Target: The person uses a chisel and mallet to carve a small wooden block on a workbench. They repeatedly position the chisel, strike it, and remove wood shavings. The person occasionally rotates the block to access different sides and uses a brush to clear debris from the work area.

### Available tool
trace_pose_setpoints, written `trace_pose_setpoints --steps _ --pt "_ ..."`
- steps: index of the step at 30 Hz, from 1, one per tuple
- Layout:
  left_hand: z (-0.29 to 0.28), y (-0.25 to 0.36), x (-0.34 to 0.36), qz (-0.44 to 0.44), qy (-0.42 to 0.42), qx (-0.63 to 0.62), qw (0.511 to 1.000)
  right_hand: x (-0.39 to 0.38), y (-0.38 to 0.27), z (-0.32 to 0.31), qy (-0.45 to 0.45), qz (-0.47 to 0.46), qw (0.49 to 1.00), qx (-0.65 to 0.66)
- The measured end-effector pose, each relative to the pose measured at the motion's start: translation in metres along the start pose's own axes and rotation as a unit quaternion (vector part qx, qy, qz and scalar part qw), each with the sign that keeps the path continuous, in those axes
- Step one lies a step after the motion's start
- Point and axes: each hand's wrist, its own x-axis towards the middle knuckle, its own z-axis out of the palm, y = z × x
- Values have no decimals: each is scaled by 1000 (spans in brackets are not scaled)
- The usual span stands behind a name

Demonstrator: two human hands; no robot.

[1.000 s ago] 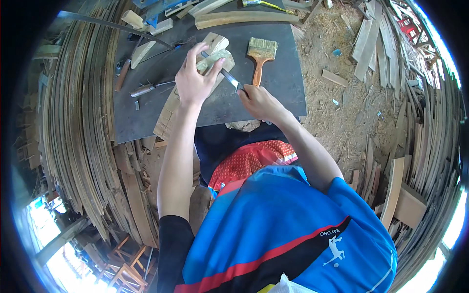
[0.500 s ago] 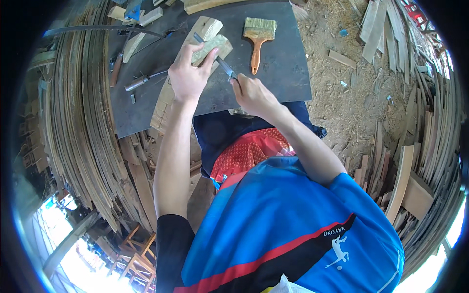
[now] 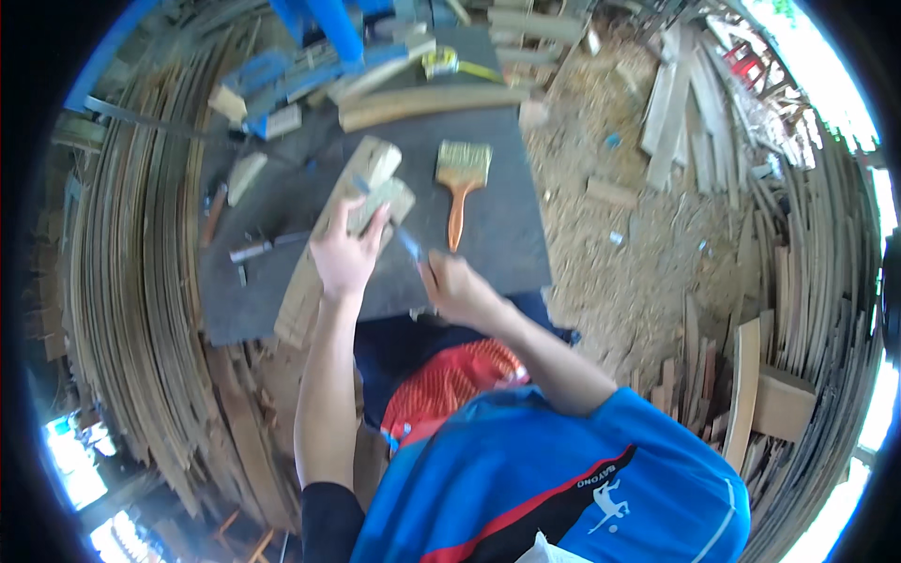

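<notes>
My left hand [image 3: 345, 258] grips a short pale wood block [image 3: 396, 197], its fingers and thumb on either side. That block rests over a longer light plank [image 3: 305, 296] lying aslant on the dark tabletop [image 3: 497, 253]. In my right hand [image 3: 462, 289] is a tool with a narrow metal blade [image 3: 407, 242]. Its blade runs across to the block, and a bit of metal shows beyond it by my left fingertips. Whether it is a file or a chisel cannot be told, since my fist hides the handle. A wide paintbrush [image 3: 461, 183] with a wooden handle lies to the right.
On the tabletop's left lie a chisel-like tool [image 3: 251, 251] and a wooden handle [image 3: 216, 214]. A long wood strip [image 3: 427, 108] and a yellow tape measure [image 3: 438, 63] are at the far side. Stacked boards stand left [image 3: 122, 281] and right [image 3: 817, 281]; shavings litter the ground [image 3: 601, 253].
The view has tilted toward the far side, so table and hands appear lower, and the tape measure has come into sight. Both hands keep the same holds; the blade has barely shifted against the block.
</notes>
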Motion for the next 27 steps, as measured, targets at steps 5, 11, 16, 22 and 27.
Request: trace_pose_setpoints --steps 5,11,16,22,27 --pt "-2 4 2 -4 -25 7 1000 -20 -18 -36 -95 103 990 -32" --pt "-5 -1 15 -28 24 -28 999 40 6 4 -54 14 996 -64" --pt "-5 -2 7 -2 3 -15 1000 -4 -7 -7 -66 53 996 -38" --pt "-8 1 4 43 -29 -31 998 2 -17 -30 -86 43 995 -4" --pt "-7 6 8 -4 -12 3 1000 27 9 22 35 -51 995 -75"
